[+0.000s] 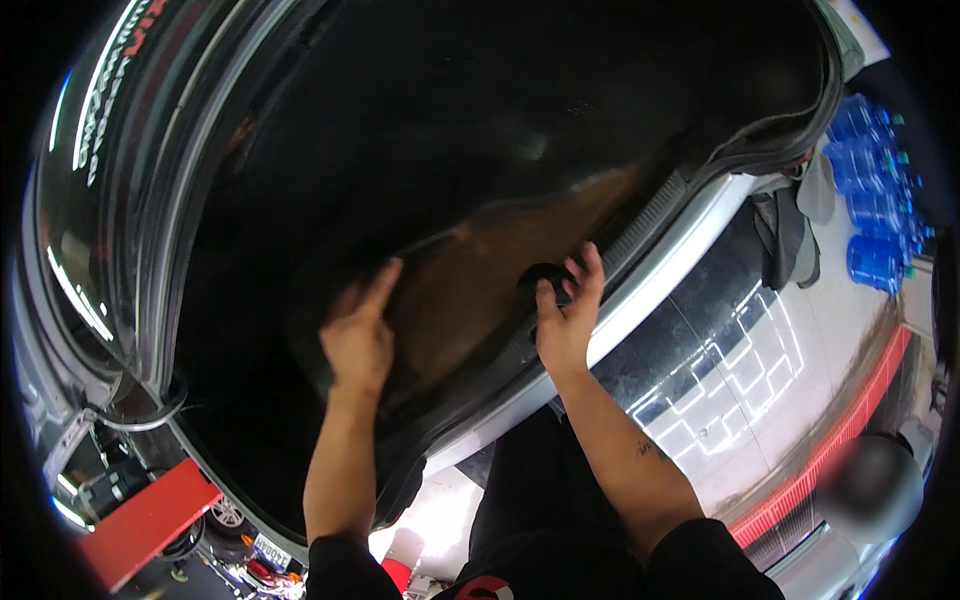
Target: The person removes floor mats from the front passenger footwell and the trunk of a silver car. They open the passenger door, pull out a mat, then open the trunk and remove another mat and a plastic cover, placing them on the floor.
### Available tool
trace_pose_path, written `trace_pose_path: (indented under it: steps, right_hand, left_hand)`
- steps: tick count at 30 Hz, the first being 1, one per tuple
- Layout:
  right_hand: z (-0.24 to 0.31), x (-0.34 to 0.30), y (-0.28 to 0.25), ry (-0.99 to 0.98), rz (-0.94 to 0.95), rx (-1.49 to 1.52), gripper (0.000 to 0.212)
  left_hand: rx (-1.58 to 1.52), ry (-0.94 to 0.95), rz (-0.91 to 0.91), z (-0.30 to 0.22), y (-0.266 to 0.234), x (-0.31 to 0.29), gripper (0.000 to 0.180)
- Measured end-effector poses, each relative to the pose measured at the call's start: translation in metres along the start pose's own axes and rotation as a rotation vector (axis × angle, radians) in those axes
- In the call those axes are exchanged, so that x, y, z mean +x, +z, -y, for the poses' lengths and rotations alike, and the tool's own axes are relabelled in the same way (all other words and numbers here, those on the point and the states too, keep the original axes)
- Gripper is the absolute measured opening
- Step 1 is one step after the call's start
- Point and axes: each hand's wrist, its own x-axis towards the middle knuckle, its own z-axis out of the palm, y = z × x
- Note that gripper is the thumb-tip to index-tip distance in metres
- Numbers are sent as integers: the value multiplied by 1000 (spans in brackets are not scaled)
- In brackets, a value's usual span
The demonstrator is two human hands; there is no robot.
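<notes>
Both of my arms reach over the edge of what looks like an open car trunk (400,120) with a dark interior. My left hand (360,335) is over the dark lining with its index finger stretched out; its other fingers are blurred, and I see nothing in it. Beyond that fingertip lies a brown board-like surface (470,290), partly bordered by the black lining. My right hand (570,310) has its thumb and fingers apart, close to the sill trim. Right by its thumb is a dark round shape (541,274); whether it is a hole or a loose piece I cannot tell.
A silver edge (690,235) of the car body runs between me and the trunk. Several blue water jugs (875,262) stand at the far right, near dark grey cloths (785,240). A red bar (150,525) and a parked vehicle's wheel (228,512) are at lower left.
</notes>
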Motion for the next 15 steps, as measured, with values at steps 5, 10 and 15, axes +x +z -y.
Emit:
trace_pose_path:
  steps: [5, 10, 15]
  right_hand:
    - [-3, 67, 35, 461, -34, 304, 83]
    - [-29, 136, 47, 874, -184, 402, 87]
    - [-93, 167, 55, 904, -465, 428, 83]
  left_hand:
    - [-43, 33, -216, 33, -35, 25, 64]
    - [-224, 77, -364, 59, -52, 38, 28]
    - [-308, -62, -364, 87, -68, 34, 29]
